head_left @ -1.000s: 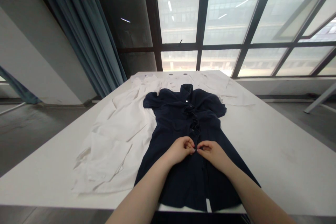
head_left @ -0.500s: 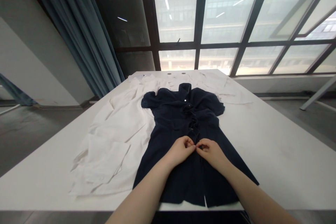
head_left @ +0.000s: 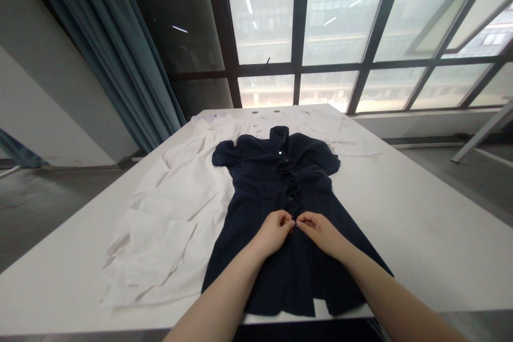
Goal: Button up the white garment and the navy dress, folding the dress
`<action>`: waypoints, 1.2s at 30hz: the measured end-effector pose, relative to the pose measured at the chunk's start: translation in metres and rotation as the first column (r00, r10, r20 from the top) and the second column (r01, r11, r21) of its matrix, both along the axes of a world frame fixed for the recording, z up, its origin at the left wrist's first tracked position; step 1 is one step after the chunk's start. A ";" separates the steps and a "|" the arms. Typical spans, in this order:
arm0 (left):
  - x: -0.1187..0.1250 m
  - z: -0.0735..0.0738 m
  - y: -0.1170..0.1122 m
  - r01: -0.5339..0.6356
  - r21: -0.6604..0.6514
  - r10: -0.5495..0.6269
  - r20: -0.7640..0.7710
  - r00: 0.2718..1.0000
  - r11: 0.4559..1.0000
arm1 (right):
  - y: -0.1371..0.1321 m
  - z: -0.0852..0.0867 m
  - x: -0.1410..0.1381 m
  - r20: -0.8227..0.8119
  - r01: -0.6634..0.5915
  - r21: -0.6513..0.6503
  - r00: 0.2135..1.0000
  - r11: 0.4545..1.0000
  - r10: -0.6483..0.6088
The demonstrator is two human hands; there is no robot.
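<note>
Two bare forearms (head_left: 218, 291) angle inward from either side, the left hand (head_left: 274, 233) and right hand (head_left: 320, 234) meeting at the centre, curled fingers (head_left: 286, 219) nearly touching.

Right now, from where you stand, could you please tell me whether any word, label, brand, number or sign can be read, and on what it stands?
No text can be read on the navy shirt dress or the white cloth; the small shiny button and the two dark round marks at the far end of the table are too small to tell.
</note>
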State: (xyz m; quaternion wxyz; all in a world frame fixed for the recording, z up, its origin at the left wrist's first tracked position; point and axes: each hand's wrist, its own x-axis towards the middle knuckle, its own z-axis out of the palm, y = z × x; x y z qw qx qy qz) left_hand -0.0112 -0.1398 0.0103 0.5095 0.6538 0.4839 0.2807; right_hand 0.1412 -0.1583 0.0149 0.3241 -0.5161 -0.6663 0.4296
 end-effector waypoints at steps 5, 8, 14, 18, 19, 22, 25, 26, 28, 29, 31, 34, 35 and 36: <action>-0.001 0.005 0.000 0.014 0.027 -0.014 0.024 1.000 1.000 | 0.000 -0.004 -0.002 0.026 0.132 0.145 0.990 0.981 -0.137; 0.001 0.005 0.001 -0.027 0.014 0.026 0.038 0.999 1.000 | -0.002 -0.003 -0.003 0.036 0.108 0.235 0.992 0.966 -0.119; 0.003 0.004 -0.001 -0.146 0.074 0.149 -0.042 0.988 0.987 | -0.002 -0.001 -0.003 0.070 0.073 0.250 0.993 0.965 -0.094; 0.004 0.005 -0.003 -0.161 0.100 0.167 -0.052 0.985 0.982 | 0.000 -0.002 -0.001 0.056 0.078 0.197 0.994 0.977 -0.090; 0.004 0.006 -0.004 -0.168 0.106 0.175 -0.053 0.983 0.980 | 0.001 -0.002 -0.001 0.054 0.076 0.187 0.995 0.979 -0.088; 0.005 0.007 -0.005 -0.173 0.128 0.182 -0.061 0.981 0.977 | 0.001 -0.002 0.000 0.061 0.074 0.177 0.994 0.981 -0.086; 0.004 0.009 -0.006 -0.153 0.140 0.161 -0.049 0.986 0.978 | 0.002 0.000 0.001 0.058 0.070 0.173 0.995 0.982 -0.081; 0.004 0.009 -0.006 -0.149 0.141 0.155 -0.035 0.987 0.979 | 0.002 0.000 0.002 0.051 0.066 0.168 0.996 0.984 -0.075; 0.004 0.010 -0.005 -0.146 0.129 0.146 0.012 0.989 0.981 | 0.003 0.000 0.002 0.026 0.059 0.154 0.998 0.986 -0.064; 0.004 0.010 -0.005 -0.144 0.115 0.139 0.051 0.989 0.983 | 0.004 0.000 0.003 0.011 0.061 0.149 0.998 0.987 -0.063; 0.005 0.010 -0.005 -0.129 0.079 0.116 0.151 0.982 0.989 | 0.004 -0.001 0.003 -0.011 0.074 0.149 0.997 0.986 -0.073; 0.005 0.012 -0.004 -0.085 0.069 0.066 0.241 0.968 0.994 | 0.003 -0.003 0.003 -0.012 0.100 0.181 0.995 0.978 -0.100; 0.005 0.012 -0.005 -0.072 0.081 0.051 0.236 0.970 0.994 | 0.002 -0.003 0.003 -0.008 0.107 0.197 0.994 0.974 -0.108; 0.005 0.013 -0.005 -0.059 0.096 0.036 0.223 0.974 0.994 | 0.001 -0.003 0.002 -0.004 0.115 0.216 0.993 0.970 -0.117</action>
